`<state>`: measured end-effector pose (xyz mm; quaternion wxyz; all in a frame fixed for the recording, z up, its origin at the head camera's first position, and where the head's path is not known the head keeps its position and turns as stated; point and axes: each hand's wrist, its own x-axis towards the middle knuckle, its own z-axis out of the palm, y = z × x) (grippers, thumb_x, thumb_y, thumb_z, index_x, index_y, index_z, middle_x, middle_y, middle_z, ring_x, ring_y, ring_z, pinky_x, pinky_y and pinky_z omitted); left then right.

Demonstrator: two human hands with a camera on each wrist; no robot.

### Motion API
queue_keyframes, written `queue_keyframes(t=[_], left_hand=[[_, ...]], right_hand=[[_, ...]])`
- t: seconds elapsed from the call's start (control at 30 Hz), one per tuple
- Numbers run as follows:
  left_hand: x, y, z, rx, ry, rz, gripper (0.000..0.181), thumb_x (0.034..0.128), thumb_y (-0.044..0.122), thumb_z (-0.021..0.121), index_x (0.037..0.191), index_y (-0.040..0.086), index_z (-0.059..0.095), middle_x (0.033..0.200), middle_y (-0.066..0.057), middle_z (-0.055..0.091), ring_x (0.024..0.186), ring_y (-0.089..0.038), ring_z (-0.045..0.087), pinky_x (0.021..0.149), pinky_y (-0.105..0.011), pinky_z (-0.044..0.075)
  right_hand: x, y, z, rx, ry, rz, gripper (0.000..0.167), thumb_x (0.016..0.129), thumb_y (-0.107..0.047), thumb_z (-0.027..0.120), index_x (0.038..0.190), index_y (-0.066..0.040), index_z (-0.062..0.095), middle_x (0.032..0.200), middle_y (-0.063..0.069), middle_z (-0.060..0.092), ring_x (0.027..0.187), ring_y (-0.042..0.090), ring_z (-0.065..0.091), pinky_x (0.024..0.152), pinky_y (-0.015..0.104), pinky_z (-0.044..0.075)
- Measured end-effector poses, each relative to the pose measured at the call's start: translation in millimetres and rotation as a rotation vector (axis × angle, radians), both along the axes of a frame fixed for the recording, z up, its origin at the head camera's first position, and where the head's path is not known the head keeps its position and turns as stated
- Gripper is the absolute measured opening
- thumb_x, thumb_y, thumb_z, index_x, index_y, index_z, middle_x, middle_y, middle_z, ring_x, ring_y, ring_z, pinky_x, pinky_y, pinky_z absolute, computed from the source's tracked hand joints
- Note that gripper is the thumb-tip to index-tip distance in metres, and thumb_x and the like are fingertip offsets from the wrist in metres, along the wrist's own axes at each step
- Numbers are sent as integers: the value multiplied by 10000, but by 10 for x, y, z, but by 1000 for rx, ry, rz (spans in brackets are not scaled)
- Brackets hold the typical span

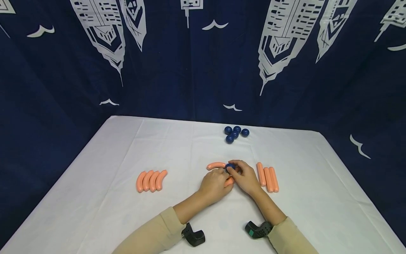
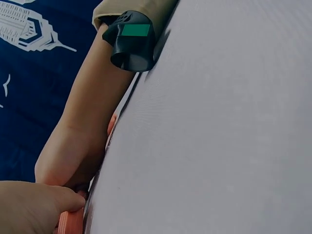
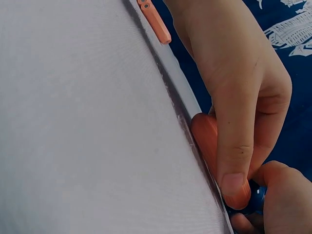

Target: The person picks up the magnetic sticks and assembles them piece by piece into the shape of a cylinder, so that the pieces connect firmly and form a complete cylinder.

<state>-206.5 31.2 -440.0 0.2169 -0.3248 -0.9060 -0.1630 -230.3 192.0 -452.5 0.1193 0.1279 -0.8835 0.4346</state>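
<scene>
Pinching orange stick point(image 1: 229, 181) by blue ball point(image 1: 229, 166), right hand point(image 1: 245, 177) worked; left hand point(image 1: 214, 185) gripped stick, I saw. Curved stick point(image 1: 216, 165) at ball's nine o'clock looked joined. Unused: four bent sticks point(image 1: 152, 181), nine o'clock; three straight sticks point(image 1: 268, 179), three; five balls point(image 1: 234, 135), twelve.

Left hand point(image 1: 214, 185) and right hand point(image 1: 246, 179) together, both in a pinch.

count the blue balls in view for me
6 visible. Five blue balls cluster near the far edge of the table: middle, left, back, right and front. The sixth is in the right hand, beside the left hand. The hands may hide more.
</scene>
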Motion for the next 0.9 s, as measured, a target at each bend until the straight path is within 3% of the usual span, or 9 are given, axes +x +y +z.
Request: queue_keyframes(t=[0.37,0.9], left_hand=[[-11,66,-61,34,10,17,197,782,255,780,881,97,715,754,7,596,708,-153,607,623,-279,482],[4,86,-106,86,77,66,203,747,242,810,849,95,713,685,4,558,644,-145,573,575,-270,454]], right_hand=[[1,3,-3,10,1,-1,278,923,-195,646,1143,-27,677,841,25,585,723,157,518,641,293,428],[-12,1,-15,2,-1,-2,273,908,-175,666,1130,-16,678,830,27,581,729,151,517,639,269,425]])
